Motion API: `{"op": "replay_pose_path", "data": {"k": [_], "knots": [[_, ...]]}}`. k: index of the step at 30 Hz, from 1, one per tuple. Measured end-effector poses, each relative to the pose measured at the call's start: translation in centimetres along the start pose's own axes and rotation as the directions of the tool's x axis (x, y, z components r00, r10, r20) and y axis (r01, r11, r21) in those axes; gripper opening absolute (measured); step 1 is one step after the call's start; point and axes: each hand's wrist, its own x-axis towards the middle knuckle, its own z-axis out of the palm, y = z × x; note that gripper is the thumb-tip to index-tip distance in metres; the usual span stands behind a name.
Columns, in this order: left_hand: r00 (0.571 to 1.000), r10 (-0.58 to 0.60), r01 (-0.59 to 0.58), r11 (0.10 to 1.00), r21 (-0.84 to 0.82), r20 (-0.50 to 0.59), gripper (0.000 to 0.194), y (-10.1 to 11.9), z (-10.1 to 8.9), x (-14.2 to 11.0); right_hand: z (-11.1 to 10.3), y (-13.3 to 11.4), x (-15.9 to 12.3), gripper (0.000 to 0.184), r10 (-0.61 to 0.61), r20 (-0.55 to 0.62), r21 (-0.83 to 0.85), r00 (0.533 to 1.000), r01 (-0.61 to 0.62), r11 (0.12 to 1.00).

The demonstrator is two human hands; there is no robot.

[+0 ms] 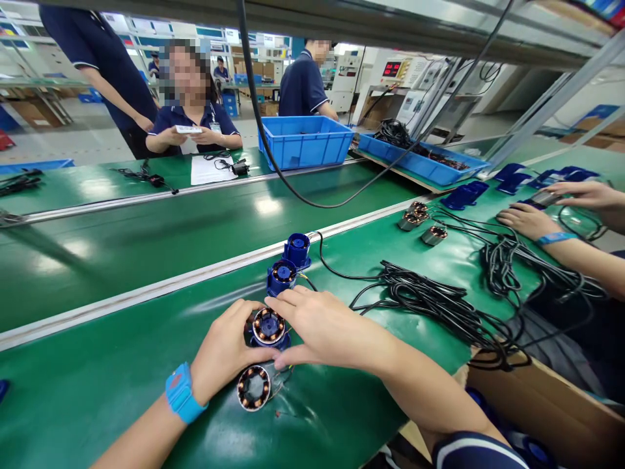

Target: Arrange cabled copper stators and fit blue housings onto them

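In the middle of the bench, a round motor stator (269,326) with copper windings sits over a blue plastic housing (283,341). My left hand (225,348) curls its fingers and thumb round the stator's left side. My right hand (325,326) grips from the right, its fingertips on the upper rim and thumb low by the housing. Just below lies a second stator (254,388) with thin wires. Behind my fingers stand two blue housings with stators inside, a nearer one (282,276) and a farther one (297,246). How deep the held stator sits is hidden.
Bundled black cables (424,293) lie right of my arm. Loose stators (433,235) and blue housings (465,195) lie near a co-worker's hands (530,220). A blue bin (306,143) stands across the belt (195,225). One cable (273,163) hangs down ahead. Below the bench edge is a cardboard box (547,397).
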Motion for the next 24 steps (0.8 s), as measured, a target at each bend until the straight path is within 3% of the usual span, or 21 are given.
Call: {"op": "replay_pose_path", "data": {"k": [2,6,8,11,13,15,16,17,20,21,24], "knots": [[1.000,-0.017,0.017,1.000,-0.011,-0.021,0.064,0.0,0.2,0.0,0.5,-0.1,0.1,0.091,0.012,0.007,-0.013,1.000,-0.012,1.000],[0.995,-0.058,0.055,0.998,-0.043,-0.075,0.066,-0.4,-0.2,-1.1,2.8,-0.1,1.2,0.087,0.024,-0.009,0.035,1.000,-0.024,0.999],[0.985,-0.101,0.098,0.995,-0.030,-0.142,0.049,-0.7,-0.5,-2.6,4.3,0.0,1.7,0.084,0.017,-0.032,0.097,0.999,-0.014,0.995],[0.984,-0.120,0.114,0.992,-0.052,-0.134,0.041,-1.0,-0.1,-5.6,5.5,0.2,2.1,0.067,0.056,-0.171,0.175,0.984,-0.026,0.984],[0.997,-0.047,0.041,0.994,-0.102,-0.058,0.055,-1.0,1.1,-7.3,5.4,0.2,1.8,0.057,0.052,-0.382,0.177,0.923,0.018,0.984],[0.999,0.037,-0.038,0.994,-0.104,-0.009,0.063,-0.8,2.4,-8.4,5.0,0.1,1.4,0.056,0.036,-0.582,0.156,0.812,0.069,0.985],[0.998,0.066,-0.066,0.995,-0.078,-0.002,0.061,-0.6,3.0,-8.7,4.9,-0.1,1.3,0.058,0.023,-0.628,0.137,0.778,0.082,0.987],[0.996,0.091,-0.091,0.995,-0.037,-0.006,0.058,-0.4,3.4,-8.9,5.0,-0.3,1.3,0.059,0.014,-0.632,0.112,0.775,0.073,0.991],[0.975,0.202,-0.193,0.977,0.096,-0.094,0.074,0.5,3.4,-9.6,6.2,-0.9,1.6,0.056,0.004,-0.482,0.013,0.876,0.003,1.000],[0.962,0.235,-0.215,0.966,0.141,-0.140,0.079,0.7,2.9,-10.0,6.7,-1.1,1.7,0.055,-0.004,-0.458,-0.018,0.889,-0.004,1.000],[0.937,0.238,-0.174,0.953,0.250,-0.255,0.077,1.3,1.0,-11.7,7.7,-0.9,1.8,0.055,-0.055,-0.540,-0.088,0.840,0.008,0.996]]}}
